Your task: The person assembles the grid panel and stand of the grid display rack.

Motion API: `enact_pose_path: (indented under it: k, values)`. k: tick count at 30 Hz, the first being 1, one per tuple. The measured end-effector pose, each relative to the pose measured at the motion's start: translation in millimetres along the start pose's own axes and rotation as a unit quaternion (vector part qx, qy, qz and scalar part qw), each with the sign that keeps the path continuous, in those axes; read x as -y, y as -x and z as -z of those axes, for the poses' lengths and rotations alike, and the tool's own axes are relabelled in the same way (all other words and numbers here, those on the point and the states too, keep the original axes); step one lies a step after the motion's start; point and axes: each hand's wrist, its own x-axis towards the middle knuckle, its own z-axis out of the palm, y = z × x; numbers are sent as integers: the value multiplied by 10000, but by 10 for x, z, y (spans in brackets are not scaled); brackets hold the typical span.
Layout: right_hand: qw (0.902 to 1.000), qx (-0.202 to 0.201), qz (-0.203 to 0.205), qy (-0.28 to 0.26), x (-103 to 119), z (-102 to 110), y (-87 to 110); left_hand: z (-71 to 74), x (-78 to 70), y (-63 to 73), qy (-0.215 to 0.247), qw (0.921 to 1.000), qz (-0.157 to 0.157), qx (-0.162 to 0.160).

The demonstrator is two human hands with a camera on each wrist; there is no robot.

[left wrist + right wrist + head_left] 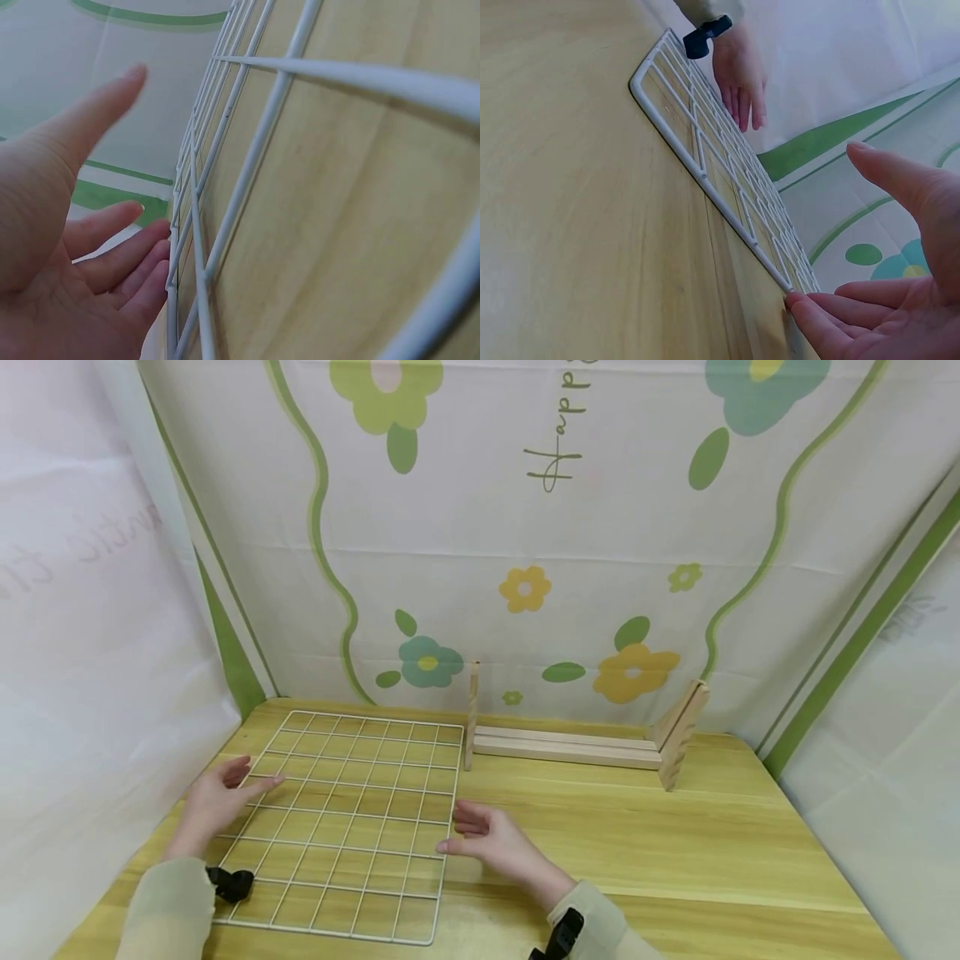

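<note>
A white wire grid panel (322,932) lies flat on the wooden table. My left hand (213,797) is at its left edge, thumb raised over the wires and apart from the fingers. In the left wrist view the fingertips (159,251) come right up to the outer wire. On the opposite side, my right hand (495,843) is beside the right edge, with the thumb held away from the fingers. The right wrist view has a fingertip (795,298) right at the panel's border wire. Neither hand curls round the wire.
Behind and right of the panel stands a pale wooden rack (566,748), two uprights joined by a low double rail. Its left upright (472,718) is close to the panel's far right corner. Floral fabric (465,527) hangs behind the table (637,852) and at its sides.
</note>
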Motion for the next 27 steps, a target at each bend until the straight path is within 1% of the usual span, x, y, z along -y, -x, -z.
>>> enact_pose_path:
  k: [4,8,16,19,21,27]
  values:
    - [9999,8,-65,-88,15,0,-8,-4,25,2,-4,10000,62,-69]
    - [9996,-11,-221,-183,25,4,-20,-1,33,15,82,9997,146,-172]
    - [9972,54,-548,-507,48,45,-20,7,48,24,123,9995,233,-184]
    - [9953,61,-591,-759,50,52,-33,15,44,31,223,9992,294,-157]
    - [9928,73,-607,-1032,51,56,-41,18,36,35,284,9990,331,-140]
    - [9819,171,-714,-1746,76,70,-46,32,15,58,369,9988,299,-85]
